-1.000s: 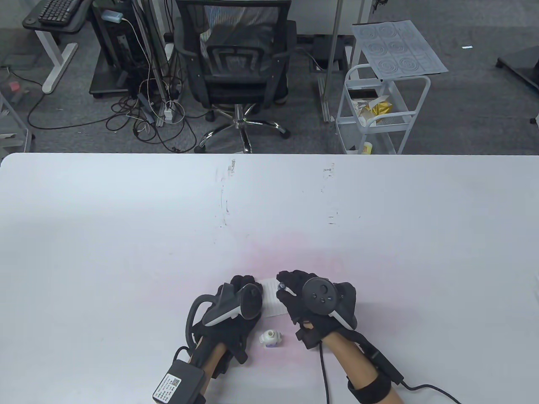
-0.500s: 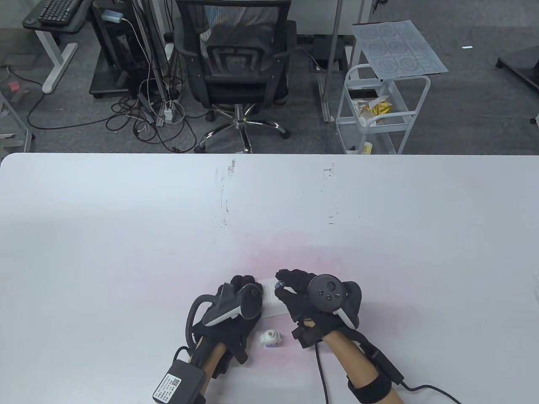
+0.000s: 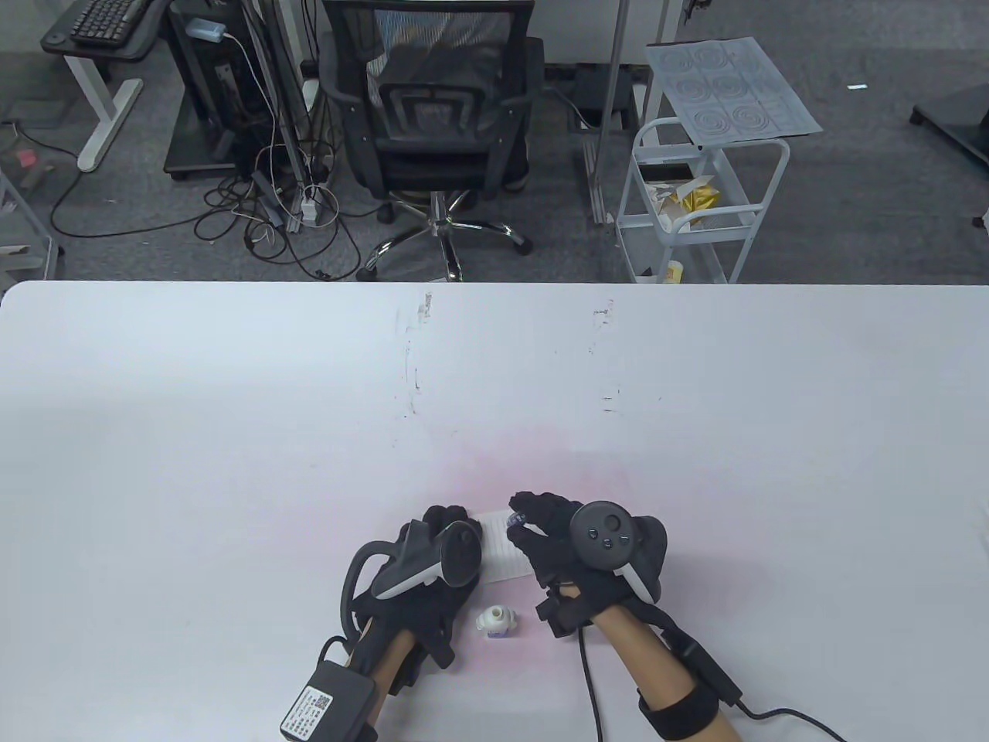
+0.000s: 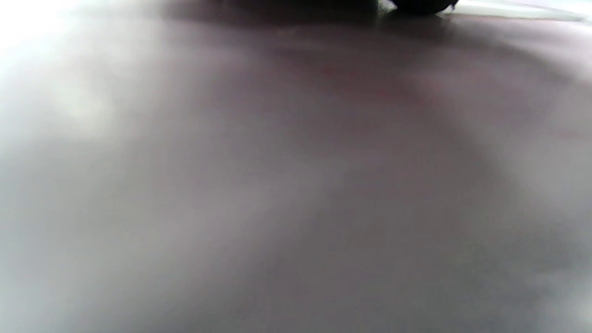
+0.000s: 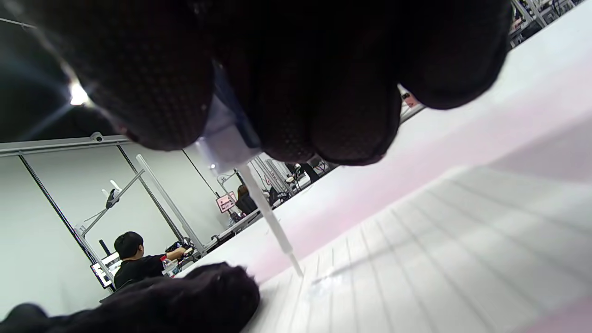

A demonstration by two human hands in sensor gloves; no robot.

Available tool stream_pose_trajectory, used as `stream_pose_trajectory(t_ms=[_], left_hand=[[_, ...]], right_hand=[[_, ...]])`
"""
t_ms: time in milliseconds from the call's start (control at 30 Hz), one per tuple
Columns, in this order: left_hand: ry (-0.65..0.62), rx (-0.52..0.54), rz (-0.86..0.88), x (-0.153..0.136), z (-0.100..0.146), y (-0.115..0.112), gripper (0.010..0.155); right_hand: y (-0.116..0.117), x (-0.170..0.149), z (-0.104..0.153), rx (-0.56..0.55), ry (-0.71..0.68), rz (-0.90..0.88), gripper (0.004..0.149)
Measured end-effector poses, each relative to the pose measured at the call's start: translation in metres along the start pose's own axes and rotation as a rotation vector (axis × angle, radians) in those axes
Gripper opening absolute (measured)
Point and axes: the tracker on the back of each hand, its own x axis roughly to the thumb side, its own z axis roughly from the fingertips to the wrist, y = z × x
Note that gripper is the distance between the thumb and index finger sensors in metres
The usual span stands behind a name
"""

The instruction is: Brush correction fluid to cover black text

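Observation:
A small lined paper slip point(image 3: 506, 553) lies on the white table point(image 3: 232, 433) between my hands. My left hand point(image 3: 440, 541) rests flat on the slip's left edge; its fingers point(image 5: 203, 296) show in the right wrist view. My right hand point(image 3: 541, 529) pinches the cap of the correction-fluid brush point(image 3: 515, 519). The thin white brush stem point(image 5: 270, 222) slants down and its tip touches the lined paper point(image 5: 416, 259), beside a wet white patch point(image 5: 326, 284). The open white bottle point(image 3: 495, 621) stands on the table just in front of the slip. The left wrist view shows only blurred table surface.
An office chair point(image 3: 433, 116) and a white wire cart point(image 3: 699, 201) stand on the floor beyond the table's far edge. A cable point(image 3: 591, 696) runs from my right wrist toward the near edge. Faint scuff marks point(image 3: 413, 371) cross the table's middle.
My right hand has rolled slightly, its tracker shifting right, while the brush stays on the slip. The left hand and the bottle have not moved.

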Motion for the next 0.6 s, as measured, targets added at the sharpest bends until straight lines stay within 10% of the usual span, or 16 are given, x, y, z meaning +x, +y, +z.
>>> stream_pose_trajectory(t_ms=[600], left_hand=[[0.000, -0.001, -0.001, -0.0003, 0.0001, -0.0004, 0.064]], right_hand=[[0.0017, 0.0076, 0.0024, 0.046, -0.054, 0.133, 0.047]])
